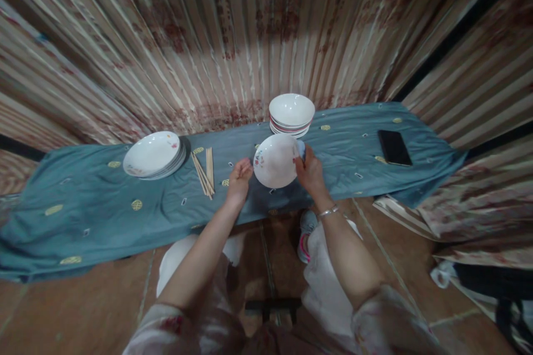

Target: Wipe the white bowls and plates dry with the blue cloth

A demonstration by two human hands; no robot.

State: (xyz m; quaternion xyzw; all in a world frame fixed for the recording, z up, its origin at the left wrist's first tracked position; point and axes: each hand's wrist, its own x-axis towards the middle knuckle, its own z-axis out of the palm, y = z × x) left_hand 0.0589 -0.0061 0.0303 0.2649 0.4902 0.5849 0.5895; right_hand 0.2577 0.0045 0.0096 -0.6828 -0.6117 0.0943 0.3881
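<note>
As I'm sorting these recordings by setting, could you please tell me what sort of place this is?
Probably a room in a home, though it could be a makeshift set-up: patterned curtains hang behind a cloth-covered table bearing stacked bowls and stacked plates.

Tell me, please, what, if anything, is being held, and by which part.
The right hand holds a white plate by its right rim, with something pale blue there too; whether the left hand touches the left rim is unclear.
</note>
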